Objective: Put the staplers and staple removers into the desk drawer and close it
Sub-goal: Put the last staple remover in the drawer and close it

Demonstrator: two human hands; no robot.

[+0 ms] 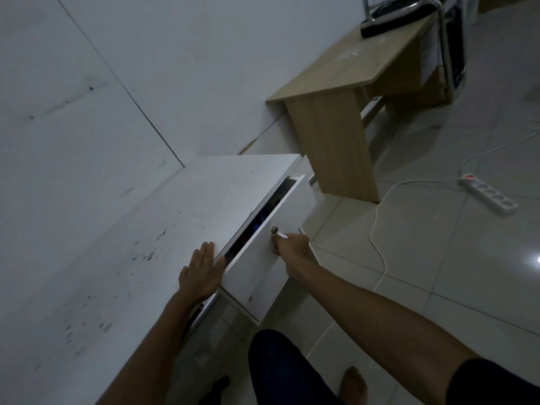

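The white desk drawer (263,276) stands a narrow way out from under the white desk top (140,235). Through the dark gap (254,226) I see small blue and red shapes, too dim to name. My right hand (290,247) is closed around the drawer's handle just below a round metal lock (274,229) on the drawer front. My left hand (201,270) lies flat, fingers spread, on the desk top at its front edge beside the gap. No stapler or staple remover shows on the desk top.
A wooden desk (344,83) stands beyond, with a black object (388,24) on it and a chrome-framed chair (450,48) behind. On the tiled floor to the right lie a white power strip (488,194) and its cable (380,244). My knee (280,369) and bare foot (353,384) are below.
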